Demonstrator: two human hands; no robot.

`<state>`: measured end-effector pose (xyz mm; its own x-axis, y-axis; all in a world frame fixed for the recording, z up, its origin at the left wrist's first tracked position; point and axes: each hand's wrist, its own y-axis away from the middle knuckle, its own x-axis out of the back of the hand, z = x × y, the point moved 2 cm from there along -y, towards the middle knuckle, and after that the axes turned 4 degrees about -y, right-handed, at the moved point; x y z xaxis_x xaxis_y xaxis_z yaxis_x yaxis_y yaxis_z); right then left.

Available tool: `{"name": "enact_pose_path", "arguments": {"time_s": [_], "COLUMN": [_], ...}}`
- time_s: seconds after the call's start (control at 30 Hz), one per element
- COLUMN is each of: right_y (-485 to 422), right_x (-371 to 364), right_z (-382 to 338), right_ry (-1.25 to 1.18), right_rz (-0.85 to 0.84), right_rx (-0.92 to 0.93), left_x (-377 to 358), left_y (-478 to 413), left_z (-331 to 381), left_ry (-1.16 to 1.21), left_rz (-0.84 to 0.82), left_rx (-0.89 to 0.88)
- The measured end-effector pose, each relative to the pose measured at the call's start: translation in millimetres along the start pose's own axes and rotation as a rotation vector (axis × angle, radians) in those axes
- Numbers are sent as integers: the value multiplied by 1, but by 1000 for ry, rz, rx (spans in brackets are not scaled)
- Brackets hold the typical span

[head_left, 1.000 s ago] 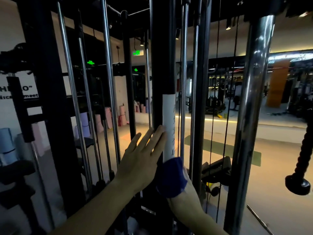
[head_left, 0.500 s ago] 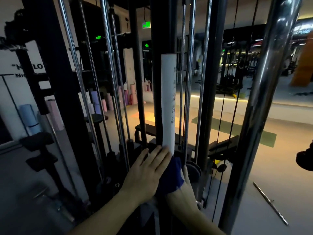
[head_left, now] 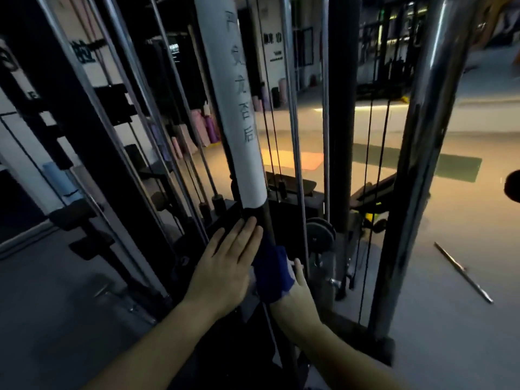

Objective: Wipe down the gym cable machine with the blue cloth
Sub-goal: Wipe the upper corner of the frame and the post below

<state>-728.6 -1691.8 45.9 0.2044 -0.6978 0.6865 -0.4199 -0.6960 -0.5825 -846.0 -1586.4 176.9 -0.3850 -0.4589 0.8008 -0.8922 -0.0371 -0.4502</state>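
Note:
The cable machine's black central upright [head_left: 257, 220] runs down the middle of the view, with a white paper label [head_left: 233, 108] wrapped around it higher up. My left hand [head_left: 225, 268] lies flat against the upright's left side, fingers together and pointing up, just below the label. My right hand [head_left: 295, 294] presses the dark blue cloth [head_left: 271, 273] around the upright's right side, low down near the base. Most of my right hand's fingers are hidden behind the cloth and the post.
Chrome guide rods [head_left: 292, 136] and thin black cables [head_left: 368, 164] stand right of the upright. A thick chrome column [head_left: 416, 164] rises at right. A pulley wheel [head_left: 319, 235] sits near the base. A loose metal bar [head_left: 461, 271] lies on the floor. Rolled mats [head_left: 202, 128] stand behind.
Both hands and the cloth have slid down the upright, from beside the label to below it. My view has tilted down and moved closer.

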Motion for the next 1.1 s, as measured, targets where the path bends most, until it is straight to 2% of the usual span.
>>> {"name": "enact_pose_path", "arguments": {"time_s": [0.07, 0.1, 0.2, 0.27, 0.3, 0.37, 0.4, 0.43, 0.47, 0.5, 0.57, 0.63, 0.77, 0.83, 0.93, 1.0, 1.1], "right_y": [2, 4, -6, -8, -7, 2, 7, 10, 10, 6, -6, -13, -26, -32, -26, -11, -7], "right_x": [-12, -14, 3, 26, 40, 56, 62, 68, 74, 80, 94, 101, 92, 78, 42, 11, -5], "right_z": [13, 16, 6, 3, 5, 15, 23, 29, 31, 31, 23, 10, -27, -44, -47, -34, -34], "right_ry": [134, 77, -128, -40, 112, 362, 389, 371, 340, 234, -52, -286, -320, -382, -178, -106, -161], "right_rz": [-72, -66, 98, 117, 8, -338, -510, -596, -586, -488, -189, 3, 210, 183, 137, 80, 80], "right_rx": [41, 29, 98, 155, 195, 236, 197, 133, 75, -5, -163, -252, -104, -38, 66, 40, -41], "left_x": [-6, -10, -14, -14, -15, -18, -19, -20, -20, -21, -21, -21, -19, -18, -17, -18, -15], "left_y": [-1, 2, 0, 1, 1, 1, 1, 1, 2, 2, 0, 0, 0, 1, 0, 2, 3], "left_z": [-2, -4, -7, -7, -8, -8, -8, -10, -11, -11, -9, -8, -10, -10, -10, -11, -15], "left_ry": [-27, -55, -32, -24, -29, -32, -27, -24, -19, -22, -25, -21, -11, -19, -38, -53, -69], "left_rz": [-42, -36, -63, 8, 36, 44, 44, 46, 43, 55, 82, 85, 82, 94, 88, 58, 80], "left_rx": [2, -12, -23, -39, -44, -53, -58, -62, -63, -65, -63, -65, -67, -76, -65, -63, -72]}}
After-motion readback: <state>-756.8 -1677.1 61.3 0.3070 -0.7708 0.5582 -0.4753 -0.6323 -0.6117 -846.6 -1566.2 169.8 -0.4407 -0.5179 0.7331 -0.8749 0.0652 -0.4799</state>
